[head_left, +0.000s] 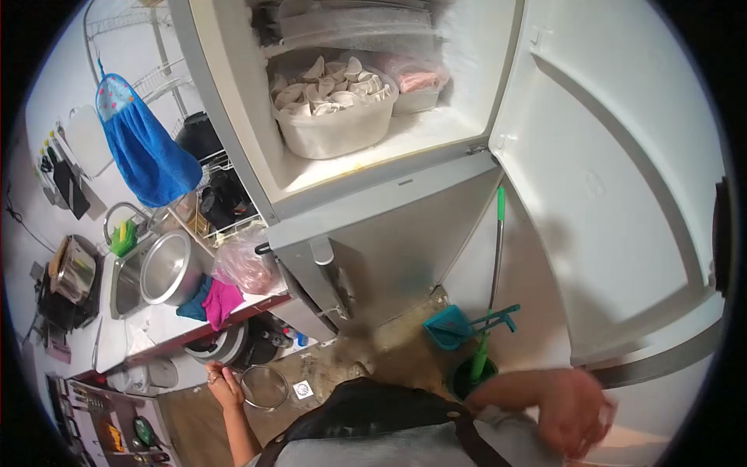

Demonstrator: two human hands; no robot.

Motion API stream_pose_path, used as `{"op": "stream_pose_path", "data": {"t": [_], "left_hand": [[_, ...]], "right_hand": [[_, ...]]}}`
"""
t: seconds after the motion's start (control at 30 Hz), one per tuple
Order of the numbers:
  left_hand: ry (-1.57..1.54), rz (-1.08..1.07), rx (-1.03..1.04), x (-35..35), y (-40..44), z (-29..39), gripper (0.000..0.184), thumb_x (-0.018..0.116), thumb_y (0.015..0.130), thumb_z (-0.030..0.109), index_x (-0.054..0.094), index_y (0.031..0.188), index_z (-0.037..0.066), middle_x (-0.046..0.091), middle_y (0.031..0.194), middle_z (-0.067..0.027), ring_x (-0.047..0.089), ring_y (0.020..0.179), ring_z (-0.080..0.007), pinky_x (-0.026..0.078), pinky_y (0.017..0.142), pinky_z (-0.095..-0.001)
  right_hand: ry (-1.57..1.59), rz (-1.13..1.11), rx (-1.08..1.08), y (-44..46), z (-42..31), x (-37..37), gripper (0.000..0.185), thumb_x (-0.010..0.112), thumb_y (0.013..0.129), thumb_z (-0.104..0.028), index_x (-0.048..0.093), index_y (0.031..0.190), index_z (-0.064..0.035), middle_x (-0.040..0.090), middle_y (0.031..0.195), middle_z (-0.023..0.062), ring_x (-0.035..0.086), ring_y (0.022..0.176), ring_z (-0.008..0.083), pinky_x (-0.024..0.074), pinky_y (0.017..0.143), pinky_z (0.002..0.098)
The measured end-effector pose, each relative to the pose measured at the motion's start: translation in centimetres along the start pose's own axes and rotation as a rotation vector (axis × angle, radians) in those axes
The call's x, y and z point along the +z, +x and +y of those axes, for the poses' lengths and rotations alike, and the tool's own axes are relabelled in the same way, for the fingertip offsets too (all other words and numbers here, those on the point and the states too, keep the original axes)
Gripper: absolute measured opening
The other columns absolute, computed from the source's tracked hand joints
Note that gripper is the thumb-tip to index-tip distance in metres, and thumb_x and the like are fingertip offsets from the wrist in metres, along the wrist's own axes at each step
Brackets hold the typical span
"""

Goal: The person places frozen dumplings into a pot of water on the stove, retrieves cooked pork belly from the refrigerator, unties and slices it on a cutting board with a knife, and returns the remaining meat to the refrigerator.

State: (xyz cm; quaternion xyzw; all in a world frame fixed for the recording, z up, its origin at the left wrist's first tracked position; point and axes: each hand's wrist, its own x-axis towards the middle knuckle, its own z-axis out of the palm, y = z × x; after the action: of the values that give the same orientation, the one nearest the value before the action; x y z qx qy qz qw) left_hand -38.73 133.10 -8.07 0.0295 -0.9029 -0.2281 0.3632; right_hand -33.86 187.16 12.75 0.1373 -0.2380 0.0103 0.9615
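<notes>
At the lower left my left hand (224, 385) is raised, fingers loosely apart and nothing visible in them, beside a round metal ring (264, 387). My right hand (577, 416) is at the lower right, below the open freezer door (599, 187); its fingers are smeared by motion. Inside the open freezer compartment, a translucent tub (334, 131) holds several pale folded dumplings (331, 87). Behind it to the right is a smaller container (419, 100) with pinkish contents in plastic. Neither hand touches the tub.
The closed lower fridge door (373, 257) is below the freezer. On the left counter are a metal basin (170, 268), a plastic bag (247, 261) and a pink cloth (223, 302). A blue towel (148, 152) hangs above. A teal dustpan (447, 327) and green-handled stick (500, 206) stand right.
</notes>
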Motion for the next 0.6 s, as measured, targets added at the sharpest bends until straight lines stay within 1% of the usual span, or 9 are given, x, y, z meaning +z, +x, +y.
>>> {"op": "stream_pose_path", "data": {"t": [0.03, 0.1, 0.13, 0.17, 0.2, 0.33, 0.4, 0.5, 0.6], "left_hand": [[0.002, -0.003, 0.014, -0.8, 1.3, 0.6, 0.02, 0.041, 0.094, 0.019, 0.047, 0.095, 0.0, 0.05, 0.073, -0.0122, 0.049, 0.063, -0.0264, 0.039, 0.057, -0.0348], [-0.456, 0.105, -0.279, -2.0, 4.1, 2.1, 0.026, 0.039, 0.095, 0.03, 0.049, 0.095, 0.006, 0.042, 0.067, -0.0012, 0.039, 0.055, -0.0121, 0.03, 0.05, -0.0252], [-0.658, 0.198, -0.415, -2.5, 5.5, 2.4, 0.028, 0.039, 0.095, 0.035, 0.05, 0.096, 0.008, 0.038, 0.066, 0.0024, 0.033, 0.054, -0.008, 0.025, 0.049, -0.0227], [-0.86, 0.289, -0.555, -3.2, 6.8, 2.7, 0.031, 0.039, 0.095, 0.04, 0.05, 0.097, 0.011, 0.034, 0.065, 0.006, 0.027, 0.053, -0.0039, 0.02, 0.047, -0.0202], [-0.826, 0.331, -0.401, -4.0, 7.7, 3.8, 0.034, 0.04, 0.094, 0.046, 0.05, 0.098, 0.013, 0.033, 0.063, 0.0061, 0.027, 0.051, -0.004, 0.02, 0.045, -0.0201], [-0.871, 0.532, -0.268, -7.4, 10.0, 5.3, 0.038, 0.037, 0.095, 0.046, 0.047, 0.101, 0.01, 0.034, 0.061, 0.003, 0.029, 0.05, -0.0051, 0.024, 0.044, -0.018], [-0.824, 0.614, -0.118, -8.8, 10.4, 5.6, 0.038, 0.037, 0.096, 0.043, 0.044, 0.103, 0.007, 0.034, 0.063, 0.0018, 0.03, 0.051, -0.0053, 0.026, 0.044, -0.0172], [-0.754, 0.79, 0.003, -11.3, 11.8, 6.8, 0.046, 0.033, 0.097, 0.049, 0.045, 0.104, 0.005, 0.036, 0.07, 0.0013, 0.029, 0.053, -0.0058, 0.027, 0.046, -0.0187], [-1.088, 0.655, 0.032, -14.2, 12.1, 7.9, 0.035, 0.04, 0.097, 0.04, 0.043, 0.099, 0.005, 0.035, 0.074, -0.0003, 0.03, 0.058, -0.0082, 0.027, 0.048, -0.0205]], "right_hand": [[0.031, -0.008, 0.368, -3.5, -1.7, 2.3, 0.02, 0.043, 0.087, -0.028, 0.05, 0.08, -0.0104, 0.053, 0.083, 0.0056, 0.053, 0.075, 0.0181, 0.0455, 0.065, 0.0349], [0.167, -0.349, 0.779, -12.7, -2.7, 5.0, 0.014, 0.05, 0.087, -0.019, 0.054, 0.086, -0.0067, 0.056, 0.087, 0.0051, 0.055, 0.077, 0.0179, 0.0464, 0.068, 0.0301], [0.246, -0.628, 0.825, -15.3, -2.5, 9.0, 0.011, 0.053, 0.083, -0.014, 0.057, 0.087, -0.0051, 0.059, 0.087, 0.0073, 0.057, 0.077, 0.0203, 0.047, 0.069, 0.0306], [0.314, -0.947, 0.847, -17.8, -2.3, 13.0, 0.011, 0.057, 0.08, -0.008, 0.06, 0.088, -0.0034, 0.061, 0.088, 0.0095, 0.059, 0.078, 0.0227, 0.0476, 0.07, 0.0312], [0.369, -1.245, 0.831, -20.3, -2.0, 17.0, 0.014, 0.06, 0.076, -0.003, 0.063, 0.089, -0.0018, 0.064, 0.089, 0.0118, 0.061, 0.078, 0.025, 0.0482, 0.072, 0.0317], [0.566, -1.302, 0.772, -29.9, 0.0, 25.9, 0.023, 0.052, 0.071, 0.006, 0.067, 0.086, -0.0029, 0.065, 0.091, 0.0131, 0.062, 0.082, 0.0291, 0.0488, 0.075, 0.0343], [0.705, -1.704, 0.559, -31.5, 1.0, 29.5, 0.031, 0.047, 0.071, 0.008, 0.066, 0.093, -0.0034, 0.064, 0.095, 0.01, 0.061, 0.091, 0.024, 0.0471, 0.078, 0.0328], [0.956, -2.038, 0.509, -32.5, 1.3, 33.0, 0.042, 0.045, 0.067, 0.011, 0.064, 0.101, -0.0055, 0.062, 0.103, 0.0096, 0.058, 0.098, 0.0244, 0.0449, 0.082, 0.0332], [0.979, -2.191, 0.408, -34.8, 1.4, 34.3, 0.048, 0.05, 0.064, 0.014, 0.061, 0.105, -0.008, 0.055, 0.106, 0.0088, 0.052, 0.102, 0.025, 0.0425, 0.085, 0.0335]]}}
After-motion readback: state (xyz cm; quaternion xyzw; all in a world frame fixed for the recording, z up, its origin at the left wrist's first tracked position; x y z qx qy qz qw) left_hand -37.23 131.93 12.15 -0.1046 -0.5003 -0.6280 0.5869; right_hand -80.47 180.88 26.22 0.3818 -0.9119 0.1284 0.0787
